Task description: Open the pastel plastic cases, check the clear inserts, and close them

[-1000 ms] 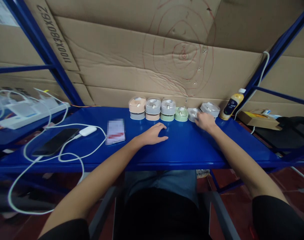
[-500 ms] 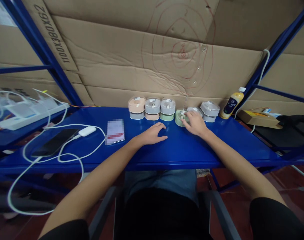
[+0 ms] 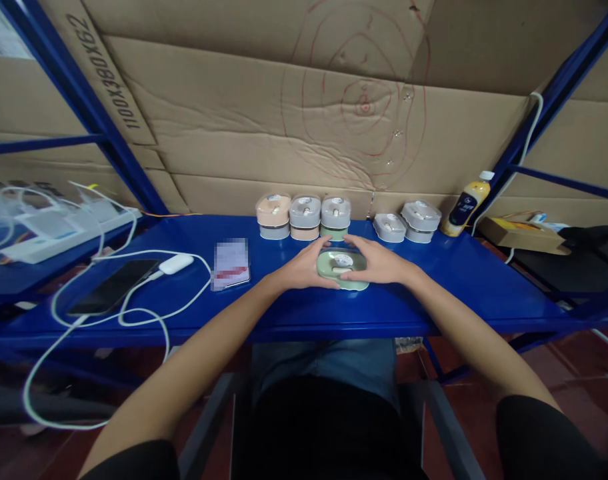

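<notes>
A small green lidded box (image 3: 342, 261) with a clear cover and a white label on top rests on the blue tabletop in front of me. My left hand (image 3: 307, 265) curves round its left side, thumb along the near edge. From the right, my right hand (image 3: 381, 261) grips it, with the thumb over the lid's front. Behind it stand three stacks of similar boxes: a peach one over grey (image 3: 273, 213), a grey one over peach (image 3: 305, 213), and a grey one over green (image 3: 335, 212). Farther right, a single grey box (image 3: 389, 228) sits beside a grey stack (image 3: 421, 220).
A juice bottle (image 3: 467, 205) stands at the right, near an open cardboard tray (image 3: 521, 237). To the left lie a phone with a blurred screen (image 3: 231, 263), a dark phone (image 3: 115, 287) with white cables, and a power strip (image 3: 74, 233). Cardboard (image 3: 234, 113) walls the back.
My right hand has brought the green box from the back row leftward and nearer to me. My left hand has moved slightly right and now holds its left side.
</notes>
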Demonstrator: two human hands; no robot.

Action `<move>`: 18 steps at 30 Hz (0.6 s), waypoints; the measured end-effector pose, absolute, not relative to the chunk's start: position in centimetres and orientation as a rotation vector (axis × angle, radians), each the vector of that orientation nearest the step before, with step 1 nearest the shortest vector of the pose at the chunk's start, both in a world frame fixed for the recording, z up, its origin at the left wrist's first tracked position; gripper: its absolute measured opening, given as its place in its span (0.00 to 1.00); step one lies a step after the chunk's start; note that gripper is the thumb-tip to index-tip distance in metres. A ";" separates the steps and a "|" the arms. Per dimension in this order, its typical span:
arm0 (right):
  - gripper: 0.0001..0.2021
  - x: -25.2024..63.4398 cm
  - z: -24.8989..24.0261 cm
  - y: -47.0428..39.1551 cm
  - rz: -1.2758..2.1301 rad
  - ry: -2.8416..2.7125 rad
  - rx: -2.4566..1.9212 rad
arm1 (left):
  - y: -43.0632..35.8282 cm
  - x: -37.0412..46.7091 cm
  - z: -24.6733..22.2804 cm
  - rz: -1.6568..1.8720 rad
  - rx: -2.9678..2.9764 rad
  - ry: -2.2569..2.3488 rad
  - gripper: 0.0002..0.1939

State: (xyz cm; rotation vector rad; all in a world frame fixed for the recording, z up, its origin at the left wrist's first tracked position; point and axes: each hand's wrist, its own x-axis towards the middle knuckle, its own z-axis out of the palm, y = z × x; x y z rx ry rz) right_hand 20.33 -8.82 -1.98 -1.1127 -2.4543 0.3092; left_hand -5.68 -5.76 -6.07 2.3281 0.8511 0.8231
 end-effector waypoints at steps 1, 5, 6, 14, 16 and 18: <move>0.49 20.1 -2.3 -8.8 0.329 -2.474 -1.054 | -5.8 -5.6 -6.0 0.816 2.328 0.832 0.63; 0.49 19.8 -3.0 -8.6 0.311 -2.472 -0.957 | -6.0 -5.4 -5.9 0.802 2.339 0.780 0.58; 0.48 20.1 -3.0 -8.6 0.293 -2.452 -0.956 | -6.0 -5.4 -5.9 0.802 2.343 0.782 0.59; 0.33 27.1 -2.1 -6.8 0.431 -2.091 -1.279 | -6.3 -5.7 -5.8 0.727 2.472 0.773 0.33; 0.33 28.6 -2.2 -6.3 0.446 -2.033 -1.435 | -6.4 -5.6 -5.8 0.712 2.490 0.752 0.23; 0.33 29.2 -2.2 -6.0 0.463 -2.013 -1.535 | -6.5 -5.5 -5.7 0.734 2.478 0.749 0.22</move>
